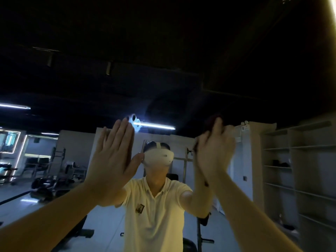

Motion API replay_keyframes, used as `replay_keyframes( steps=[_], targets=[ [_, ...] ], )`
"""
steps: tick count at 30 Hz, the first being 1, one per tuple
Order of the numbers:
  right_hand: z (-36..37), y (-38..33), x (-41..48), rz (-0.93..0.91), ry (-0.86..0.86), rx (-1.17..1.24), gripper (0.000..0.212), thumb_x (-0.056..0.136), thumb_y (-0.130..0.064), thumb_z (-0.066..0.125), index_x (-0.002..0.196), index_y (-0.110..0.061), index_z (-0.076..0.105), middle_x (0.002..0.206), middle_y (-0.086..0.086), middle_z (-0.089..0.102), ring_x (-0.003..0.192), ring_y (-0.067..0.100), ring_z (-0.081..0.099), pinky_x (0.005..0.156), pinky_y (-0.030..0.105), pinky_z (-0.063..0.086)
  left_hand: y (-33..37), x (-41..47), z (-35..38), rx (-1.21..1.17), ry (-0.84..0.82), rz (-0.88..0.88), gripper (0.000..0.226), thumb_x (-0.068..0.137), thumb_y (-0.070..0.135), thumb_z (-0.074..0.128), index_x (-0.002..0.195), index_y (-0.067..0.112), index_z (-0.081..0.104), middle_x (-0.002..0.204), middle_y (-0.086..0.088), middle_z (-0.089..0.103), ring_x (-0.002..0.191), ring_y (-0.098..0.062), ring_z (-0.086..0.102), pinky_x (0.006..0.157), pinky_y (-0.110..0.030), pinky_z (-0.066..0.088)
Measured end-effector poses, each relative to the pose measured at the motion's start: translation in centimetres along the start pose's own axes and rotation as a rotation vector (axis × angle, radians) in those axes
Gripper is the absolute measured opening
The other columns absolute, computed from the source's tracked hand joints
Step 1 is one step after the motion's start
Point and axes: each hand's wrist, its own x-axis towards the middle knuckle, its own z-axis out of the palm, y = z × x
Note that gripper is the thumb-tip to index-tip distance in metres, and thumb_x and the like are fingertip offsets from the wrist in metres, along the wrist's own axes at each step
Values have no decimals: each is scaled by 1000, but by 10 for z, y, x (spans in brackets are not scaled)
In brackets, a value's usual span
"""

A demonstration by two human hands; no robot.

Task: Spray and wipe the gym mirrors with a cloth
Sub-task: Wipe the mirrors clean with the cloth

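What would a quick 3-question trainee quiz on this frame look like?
1. True or false: the left hand is flat, fingers straight, holding nothing.
2. The right hand grips: A) a spray bottle, B) a dark cloth, C) nothing.
3. Fill in: in the mirror, the person wears a pale polo shirt and a white ____ over the eyes.

Key: 1 true; 2 B; 3 headset.
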Motion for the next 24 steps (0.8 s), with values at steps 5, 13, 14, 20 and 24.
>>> replay_keyframes(
  steps=[5,13,14,20,24],
  targets=[
    [19,-84,-86,-388,-143,172,66,93,-36,67,150,-12,44,123,13,56,105,22,56,89,34,54,-26,-56,-3,3,-12,24,78,106,54,27,163,1,25,173,-18,18,161,-32,16,128,-60,13],
    [-3,2,-75,-121,-104,-95,55,100,-33,54,150,-14,41,127,17,51,101,32,56,85,34,42,-35,-77,6,-12,-77,33,78,107,54,27,163,1,23,173,-19,13,162,-34,10,127,-63,17],
    [-3,6,-75,40,-67,-98,52,104,-33,47,151,-11,40,125,19,50,97,34,56,84,37,41,-36,-77,6,-17,-84,45,78,107,54,26,164,1,22,173,-19,13,162,-34,10,126,-64,18],
    [6,-60,-139,76,-125,18,58,104,-38,43,155,-13,33,131,18,47,102,29,55,84,34,44,-36,-77,5,-51,-70,45,77,107,53,29,163,1,23,172,-21,16,161,-35,10,127,-62,15],
    [5,-87,-196,-265,-217,42,54,100,-36,48,148,-12,43,113,11,57,92,23,59,80,34,53,-37,-78,5,-59,-64,59,77,108,53,29,165,2,18,173,-20,12,162,-33,7,128,-61,13]
  ],
)
